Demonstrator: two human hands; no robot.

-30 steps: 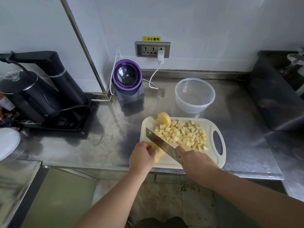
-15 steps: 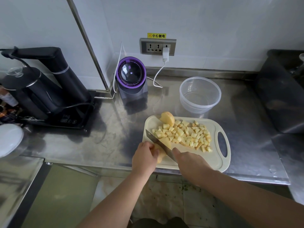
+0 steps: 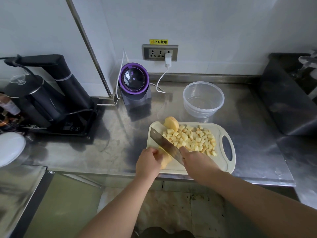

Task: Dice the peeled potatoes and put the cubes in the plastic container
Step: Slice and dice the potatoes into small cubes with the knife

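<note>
Judged about halfway: cubes (image 3: 193, 140) heap on the cutting board (image 3: 218, 164) at frame centre, the plastic container (image 3: 204, 109) above holds none, the grip of the left hand (image 3: 148, 163) curls round a potato (image 3: 165, 161), that of the right hand (image 3: 197, 160) clamps the knife (image 3: 164, 144), and another chunk (image 3: 171, 123) waits uncut.

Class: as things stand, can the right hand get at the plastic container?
Probably not yet: the right hand grips the knife; the plastic container stands beyond the cutting board, otherwise unobstructed.
</note>
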